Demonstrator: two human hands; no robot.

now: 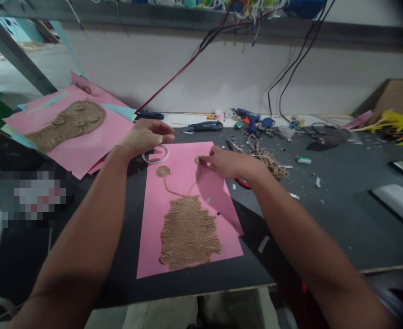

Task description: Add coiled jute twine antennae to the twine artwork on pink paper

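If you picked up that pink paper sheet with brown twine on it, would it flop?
The pink paper sheet looks thin, so its bare edges would probably bend. The dense block of brown twine rows likely makes the lower part heavier and stiffer. The thin twine strands above might shift if unglued.

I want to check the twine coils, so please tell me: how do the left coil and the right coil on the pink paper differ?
The left coil is uncovered; the right coil is partly hidden by the right hand.
The left coil looks wide; the right coil shows only a small part, so its full size is unclear.
The left coil sits nearer the wearer, the right coil slightly farther.
Both are brown.
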